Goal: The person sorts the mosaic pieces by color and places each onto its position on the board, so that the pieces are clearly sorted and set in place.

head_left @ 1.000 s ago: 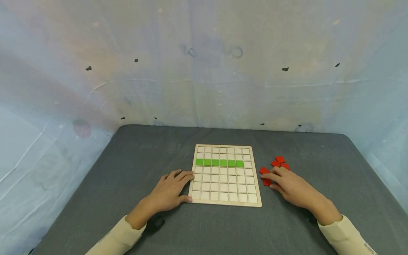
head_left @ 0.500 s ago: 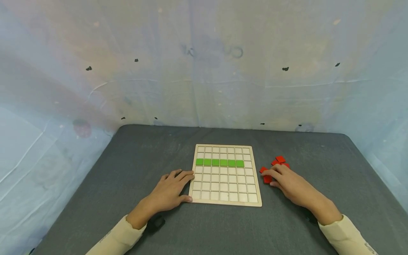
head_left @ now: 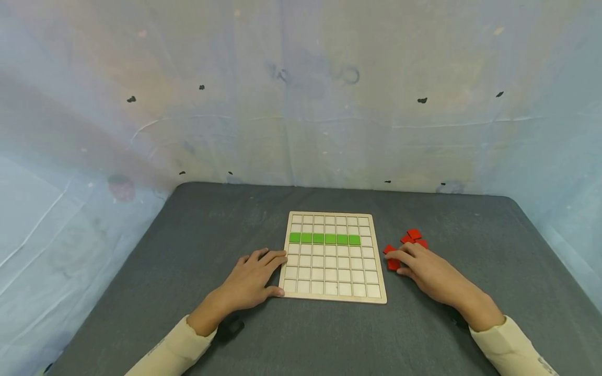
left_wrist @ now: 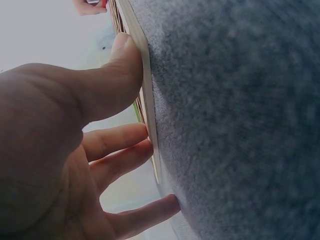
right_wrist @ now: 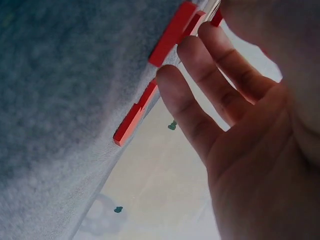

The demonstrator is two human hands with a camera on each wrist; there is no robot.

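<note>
Dark counter (head_left: 211,219): your pale grid board (head_left: 331,261) lies flat on it. Your left hand (head_left: 249,282), fingers spread wide, touches the board's left edge. Your right hand (head_left: 430,271) bends over loose red tiles (head_left: 414,234); cannot tell whether its fingers pinch one. Six green tiles (head_left: 318,238) sit in one row.

"Board (head_left: 334,298)?"
"One, with forty-nine cells (head_left: 317,261), seven by seven."
"Green tiles (head_left: 318,238)?"
"Six."
"Red tiles (head_left: 414,234)?"
"At least five; some are partly covered, so the total is uncertain."
"Hands (head_left: 249,282)?"
"Two."
"Sleeves (head_left: 171,347)?"
"Two."
"Table (head_left: 329,339)?"
"One."
</note>
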